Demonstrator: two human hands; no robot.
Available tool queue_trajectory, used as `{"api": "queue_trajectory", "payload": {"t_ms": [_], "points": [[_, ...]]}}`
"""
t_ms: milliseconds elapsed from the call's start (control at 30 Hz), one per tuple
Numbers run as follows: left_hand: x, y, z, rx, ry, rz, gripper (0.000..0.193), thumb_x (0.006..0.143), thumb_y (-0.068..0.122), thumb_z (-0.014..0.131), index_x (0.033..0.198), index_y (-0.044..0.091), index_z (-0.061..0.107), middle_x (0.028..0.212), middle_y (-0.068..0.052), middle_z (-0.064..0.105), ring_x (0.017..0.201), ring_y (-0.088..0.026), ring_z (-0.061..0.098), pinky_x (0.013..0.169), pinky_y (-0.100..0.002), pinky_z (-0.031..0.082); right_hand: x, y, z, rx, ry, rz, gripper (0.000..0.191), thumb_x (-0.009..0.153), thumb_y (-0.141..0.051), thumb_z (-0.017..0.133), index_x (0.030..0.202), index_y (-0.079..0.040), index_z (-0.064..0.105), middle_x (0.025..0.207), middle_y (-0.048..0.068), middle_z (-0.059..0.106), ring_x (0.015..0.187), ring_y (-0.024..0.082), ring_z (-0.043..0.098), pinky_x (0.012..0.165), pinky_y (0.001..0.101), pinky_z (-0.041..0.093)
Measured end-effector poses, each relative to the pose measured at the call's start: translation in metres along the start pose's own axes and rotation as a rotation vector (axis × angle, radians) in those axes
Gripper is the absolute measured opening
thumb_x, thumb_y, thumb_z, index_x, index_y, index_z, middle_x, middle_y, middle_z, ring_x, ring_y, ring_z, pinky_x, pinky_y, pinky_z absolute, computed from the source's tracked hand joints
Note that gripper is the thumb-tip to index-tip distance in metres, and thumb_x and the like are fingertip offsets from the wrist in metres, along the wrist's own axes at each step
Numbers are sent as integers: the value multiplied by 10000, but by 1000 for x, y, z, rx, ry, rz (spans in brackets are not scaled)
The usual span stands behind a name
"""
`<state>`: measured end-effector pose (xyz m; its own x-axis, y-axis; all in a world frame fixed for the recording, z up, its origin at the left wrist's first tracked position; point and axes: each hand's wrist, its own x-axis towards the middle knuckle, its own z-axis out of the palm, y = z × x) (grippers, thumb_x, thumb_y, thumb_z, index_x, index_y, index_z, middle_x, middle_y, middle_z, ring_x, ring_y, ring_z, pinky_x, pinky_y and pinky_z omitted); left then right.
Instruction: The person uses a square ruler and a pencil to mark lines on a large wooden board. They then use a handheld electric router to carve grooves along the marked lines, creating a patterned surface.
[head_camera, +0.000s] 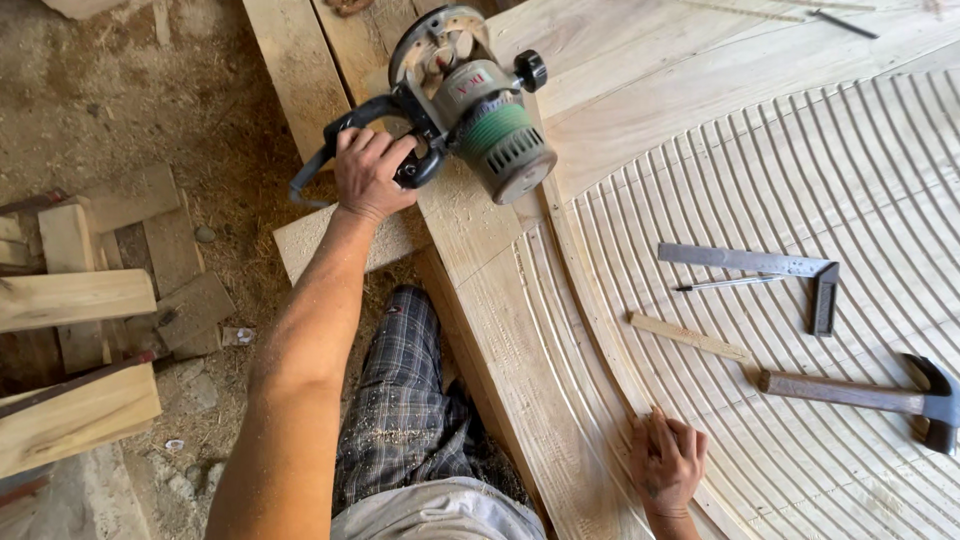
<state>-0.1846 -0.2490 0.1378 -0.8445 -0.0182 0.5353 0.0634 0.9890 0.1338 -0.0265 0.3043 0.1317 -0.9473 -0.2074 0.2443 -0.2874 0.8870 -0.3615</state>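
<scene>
My left hand (370, 170) grips the black handle of an electric router (470, 110) with a grey and green motor body, tilted on its side above the plank edge. My right hand (667, 462) rests flat on a large pale wooden panel (800, 150) carved with many curved parallel grooves, fingertips against a thin curved wooden strip (580, 270) along the grooved area's border.
On the panel lie a metal try square (770, 265), a pencil (725, 284), a short wooden stick (688, 336) and a claw hammer (860, 395). Planks (300, 60) extend far left. Offcut boards (75, 300) and sawdust cover the dirt floor at left.
</scene>
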Motion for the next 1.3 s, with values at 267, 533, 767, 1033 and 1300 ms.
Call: {"api": "queue_trajectory", "payload": {"t_ms": [267, 533, 767, 1033, 1300], "points": [[-17, -45, 77, 78, -248, 8, 525, 760, 268, 881, 1198, 115, 634, 1123, -125, 605, 1152, -324, 544, 1123, -543, 313, 4, 21, 42, -22, -48, -20, 284, 868, -122, 801, 1128, -11, 768, 967, 86, 654, 883, 273, 589, 835, 423, 496], [-44, -4, 55, 119, -310, -199, 677, 601, -9, 778, 1250, 37, 591, 1326, -222, 580, 1298, -371, 494, 1098, -579, 263, -7, 19, 29, 1, -23, -35, 267, 884, -125, 793, 1117, 4, 767, 986, 96, 659, 920, 288, 588, 849, 413, 493], [-76, 245, 21, -661, 192, -221, 182, 983, 7, 607, 1146, 85, 630, 1097, -145, 684, 1103, -294, 650, 1008, -427, 538, -31, 19, -9, 28, 17, -41, 254, 870, -98, 795, 1105, -12, 756, 980, 120, 667, 898, 301, 595, 833, 427, 506], [-103, 444, 41, -336, -438, 24, 50, 888, 80, 718, 925, 49, 730, 1220, -127, 683, 1162, -257, 618, 1024, -424, 532, -71, 14, -43, 35, 26, -76, 239, 886, -120, 778, 1104, -25, 757, 999, 119, 662, 928, 321, 598, 851, 423, 517], [-167, 340, -39, -792, -24, -521, 334, 1006, -120, 585, 1040, 142, 790, 1008, -31, 756, 767, -186, 572, 751, -342, 507, -96, 28, -60, 2, 20, -32, 243, 907, -203, 787, 1093, -47, 784, 981, 109, 667, 944, 330, 591, 798, 424, 511]]}}
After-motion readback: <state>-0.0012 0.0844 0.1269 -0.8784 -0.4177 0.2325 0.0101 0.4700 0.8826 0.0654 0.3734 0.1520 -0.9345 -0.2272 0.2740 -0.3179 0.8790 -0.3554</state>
